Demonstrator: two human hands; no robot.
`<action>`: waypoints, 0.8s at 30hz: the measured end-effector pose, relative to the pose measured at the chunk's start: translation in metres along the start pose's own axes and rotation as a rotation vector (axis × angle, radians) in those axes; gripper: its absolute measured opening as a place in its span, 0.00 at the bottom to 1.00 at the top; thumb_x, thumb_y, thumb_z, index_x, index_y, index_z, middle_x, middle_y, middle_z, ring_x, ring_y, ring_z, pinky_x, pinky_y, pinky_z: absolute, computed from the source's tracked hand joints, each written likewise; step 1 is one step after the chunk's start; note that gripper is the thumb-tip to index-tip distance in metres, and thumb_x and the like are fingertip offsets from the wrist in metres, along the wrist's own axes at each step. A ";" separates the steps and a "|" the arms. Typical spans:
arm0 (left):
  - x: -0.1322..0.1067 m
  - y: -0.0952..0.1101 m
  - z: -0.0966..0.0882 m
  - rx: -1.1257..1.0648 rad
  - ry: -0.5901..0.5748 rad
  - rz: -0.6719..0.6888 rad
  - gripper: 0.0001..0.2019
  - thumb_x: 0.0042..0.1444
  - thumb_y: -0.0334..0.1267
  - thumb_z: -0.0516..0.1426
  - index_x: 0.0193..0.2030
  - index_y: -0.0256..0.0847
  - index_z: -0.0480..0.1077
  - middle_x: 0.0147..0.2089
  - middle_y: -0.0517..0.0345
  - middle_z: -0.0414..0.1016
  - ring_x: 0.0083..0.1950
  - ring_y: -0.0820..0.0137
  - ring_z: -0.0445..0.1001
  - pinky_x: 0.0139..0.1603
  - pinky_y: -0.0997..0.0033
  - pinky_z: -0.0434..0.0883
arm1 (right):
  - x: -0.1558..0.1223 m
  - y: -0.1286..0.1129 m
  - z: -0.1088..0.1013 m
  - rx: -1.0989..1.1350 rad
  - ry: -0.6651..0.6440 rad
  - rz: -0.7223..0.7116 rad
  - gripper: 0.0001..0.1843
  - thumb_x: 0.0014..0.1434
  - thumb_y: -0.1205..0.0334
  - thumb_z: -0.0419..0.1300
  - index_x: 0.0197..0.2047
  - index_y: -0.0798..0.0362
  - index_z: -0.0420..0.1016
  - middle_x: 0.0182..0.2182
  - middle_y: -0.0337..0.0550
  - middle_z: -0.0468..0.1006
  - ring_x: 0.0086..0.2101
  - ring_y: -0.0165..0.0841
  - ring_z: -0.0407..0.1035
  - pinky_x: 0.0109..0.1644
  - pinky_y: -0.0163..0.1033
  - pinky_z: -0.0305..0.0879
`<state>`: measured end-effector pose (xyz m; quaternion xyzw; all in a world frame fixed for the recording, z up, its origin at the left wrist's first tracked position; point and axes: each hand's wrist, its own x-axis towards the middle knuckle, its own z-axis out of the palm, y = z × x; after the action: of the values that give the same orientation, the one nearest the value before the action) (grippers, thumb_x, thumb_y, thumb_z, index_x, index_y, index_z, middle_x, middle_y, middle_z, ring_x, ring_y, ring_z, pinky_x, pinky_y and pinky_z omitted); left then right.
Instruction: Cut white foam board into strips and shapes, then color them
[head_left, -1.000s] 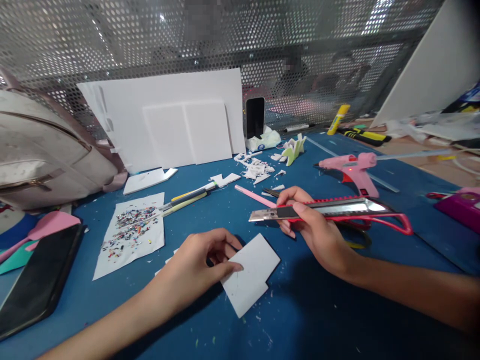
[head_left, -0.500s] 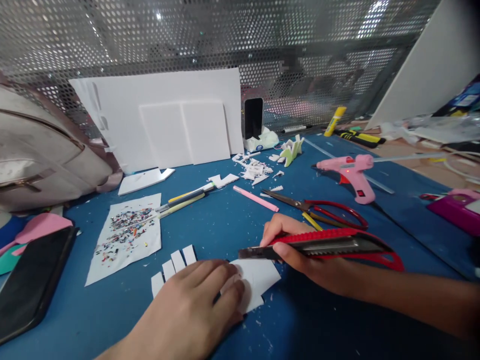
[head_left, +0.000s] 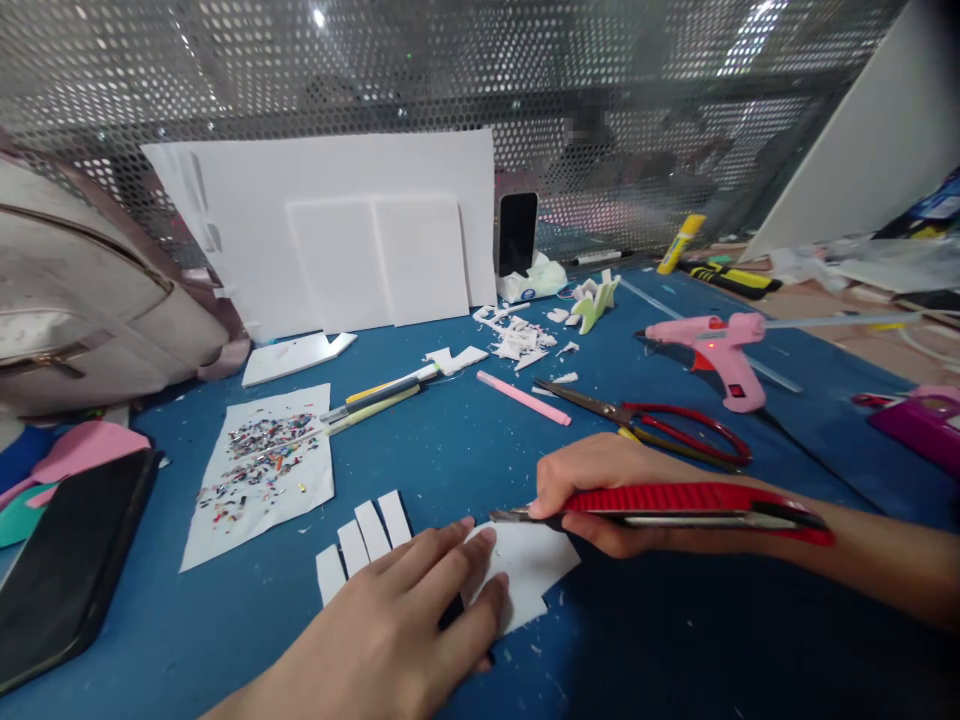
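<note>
My right hand [head_left: 600, 490] grips a red utility knife [head_left: 690, 508]. Its blade tip touches the top edge of a small white foam board piece [head_left: 521, 572] lying on the blue table. My left hand [head_left: 405, 610] lies spread over the left part of that piece, fingertips pressing it down, with a gap between the fingers. Poking out beyond the left hand are several white strips [head_left: 371, 530], side by side like fingers. Whether they join the piece is hidden under the hand. Scissors with red handles [head_left: 675, 425] lie just past my right hand.
A pink glue gun [head_left: 720, 345] rests at right. White scraps [head_left: 517, 340], a pink pen [head_left: 523, 398] and more pens [head_left: 382, 395] lie ahead. At left are a sheet with coloured bits [head_left: 262, 520], a black phone [head_left: 75, 560] and a bag [head_left: 97, 300]. White boards [head_left: 337, 170] lean behind.
The knife has tilted and come down, its tip now at the piece's top edge. My left fingers have spread and shifted slightly on the piece. The whole view has moved slightly.
</note>
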<state>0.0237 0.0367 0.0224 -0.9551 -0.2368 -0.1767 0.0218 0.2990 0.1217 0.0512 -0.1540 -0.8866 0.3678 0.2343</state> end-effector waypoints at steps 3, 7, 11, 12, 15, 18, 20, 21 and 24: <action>-0.001 -0.001 -0.002 -0.018 -0.013 0.003 0.15 0.70 0.37 0.50 0.58 0.32 0.69 0.61 0.39 0.72 0.60 0.51 0.74 0.55 0.52 0.79 | -0.001 0.002 -0.004 -0.020 -0.054 0.011 0.07 0.63 0.63 0.58 0.44 0.51 0.74 0.33 0.39 0.77 0.31 0.30 0.71 0.35 0.34 0.64; 0.000 -0.001 -0.004 -0.036 -0.012 0.000 0.15 0.69 0.36 0.51 0.57 0.32 0.69 0.61 0.38 0.72 0.60 0.50 0.74 0.56 0.51 0.78 | -0.008 0.002 -0.008 -0.031 -0.077 0.067 0.08 0.62 0.65 0.57 0.45 0.50 0.74 0.33 0.39 0.77 0.30 0.31 0.71 0.34 0.35 0.65; 0.001 0.000 -0.003 -0.046 0.025 -0.009 0.14 0.69 0.36 0.51 0.56 0.32 0.70 0.59 0.39 0.73 0.58 0.51 0.75 0.55 0.52 0.79 | -0.013 -0.005 -0.002 -0.084 -0.012 0.059 0.10 0.60 0.67 0.58 0.45 0.48 0.74 0.30 0.37 0.76 0.27 0.30 0.70 0.31 0.34 0.63; 0.001 0.000 -0.002 -0.047 0.030 -0.007 0.14 0.69 0.36 0.52 0.56 0.32 0.70 0.59 0.39 0.73 0.58 0.51 0.75 0.54 0.52 0.79 | -0.013 -0.008 0.001 -0.097 0.006 0.067 0.10 0.59 0.68 0.58 0.44 0.48 0.73 0.30 0.37 0.76 0.26 0.30 0.69 0.30 0.33 0.62; 0.001 0.000 -0.003 -0.048 0.040 0.006 0.14 0.69 0.36 0.52 0.55 0.31 0.70 0.58 0.38 0.73 0.58 0.51 0.75 0.54 0.52 0.79 | -0.010 -0.023 0.011 -0.134 0.079 0.139 0.06 0.60 0.68 0.58 0.41 0.49 0.71 0.27 0.35 0.72 0.24 0.27 0.64 0.27 0.32 0.59; 0.005 0.001 -0.006 -0.030 0.061 0.019 0.13 0.69 0.37 0.52 0.52 0.31 0.72 0.56 0.38 0.75 0.54 0.54 0.77 0.53 0.54 0.80 | -0.007 -0.035 0.020 -0.166 0.160 0.205 0.03 0.61 0.66 0.58 0.40 0.49 0.69 0.25 0.33 0.68 0.22 0.26 0.60 0.26 0.32 0.56; 0.010 0.003 -0.008 0.007 0.092 0.023 0.12 0.68 0.38 0.53 0.50 0.31 0.73 0.52 0.38 0.78 0.50 0.56 0.80 0.50 0.56 0.81 | -0.006 -0.039 0.023 -0.197 0.157 0.209 0.03 0.61 0.65 0.58 0.39 0.50 0.69 0.25 0.33 0.68 0.22 0.26 0.59 0.26 0.32 0.56; 0.012 0.004 -0.008 0.028 0.105 0.027 0.12 0.68 0.38 0.54 0.49 0.31 0.73 0.50 0.38 0.78 0.48 0.56 0.80 0.48 0.56 0.82 | -0.007 -0.039 0.023 -0.215 0.137 0.199 0.03 0.60 0.66 0.57 0.39 0.51 0.69 0.25 0.33 0.67 0.22 0.26 0.59 0.26 0.32 0.56; 0.016 0.007 -0.009 0.074 0.114 0.035 0.13 0.67 0.38 0.55 0.48 0.30 0.73 0.48 0.36 0.79 0.46 0.54 0.81 0.45 0.56 0.82 | -0.009 -0.039 0.022 -0.268 0.097 0.154 0.03 0.60 0.68 0.57 0.38 0.51 0.68 0.25 0.34 0.68 0.23 0.27 0.59 0.26 0.33 0.57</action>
<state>0.0371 0.0361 0.0367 -0.9460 -0.2250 -0.2213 0.0734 0.2911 0.0784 0.0631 -0.2687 -0.9011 0.2553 0.2253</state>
